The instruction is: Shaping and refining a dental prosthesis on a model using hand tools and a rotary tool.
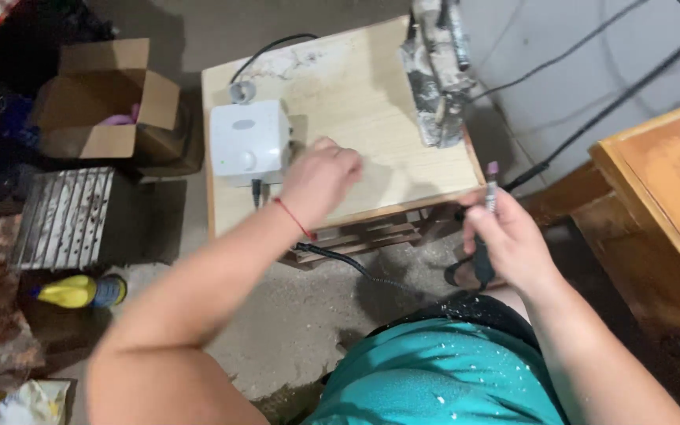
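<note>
My left hand (320, 179) reaches over a small wooden table (371, 102) with its fingers curled, beside the right side of a white control box (249, 142); whether it touches the box I cannot tell. A red thread circles that wrist. My right hand (507, 240) grips a black rotary handpiece (488, 206) held upright at the table's front right corner, its small pinkish tip pointing up. A coiled black cord (356, 267) runs from the box's front down to the handpiece.
A paint-stained grey fixture (437, 67) stands at the table's back right. An open cardboard box (100, 98), a metal grille (64, 216) and a yellow bottle (80, 291) lie on the floor at left. A larger wooden table (663, 181) is at right, cables behind.
</note>
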